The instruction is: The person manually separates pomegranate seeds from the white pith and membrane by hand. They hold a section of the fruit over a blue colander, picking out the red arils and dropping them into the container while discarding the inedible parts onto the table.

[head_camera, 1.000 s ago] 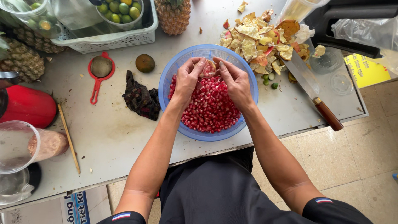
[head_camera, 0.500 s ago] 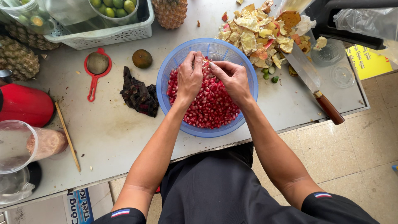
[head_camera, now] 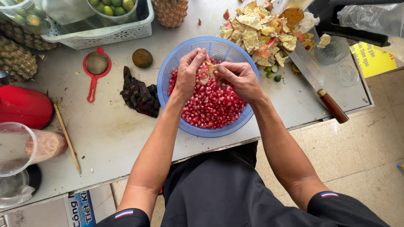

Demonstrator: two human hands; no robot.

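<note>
Both hands, left hand (head_camera: 189,73) and right hand (head_camera: 237,77), clenched one pomegranate piece (head_camera: 209,69) at frame centre. It was held over the blue strainer (head_camera: 168,80), apparently so seeds (head_camera: 210,105) dropped inside.

Take the dark crumpled cloth (head_camera: 140,95) on the pale worktop (head_camera: 109,130) as the marker. Just left of it lies a red-handled strainer (head_camera: 96,67), and just above it a dull green round fruit (head_camera: 142,58). Farther up stands a white basket (head_camera: 101,31) with a bowl of limes (head_camera: 113,7), a pineapple (head_camera: 170,11) beside it. Far left of the cloth sits a red rounded vessel (head_camera: 23,106), with a wooden stick (head_camera: 67,138) and a clear blender jug (head_camera: 19,147) below it. Well to the right lie a heap of peels (head_camera: 263,31) and a wooden-handled knife (head_camera: 317,80).
</note>
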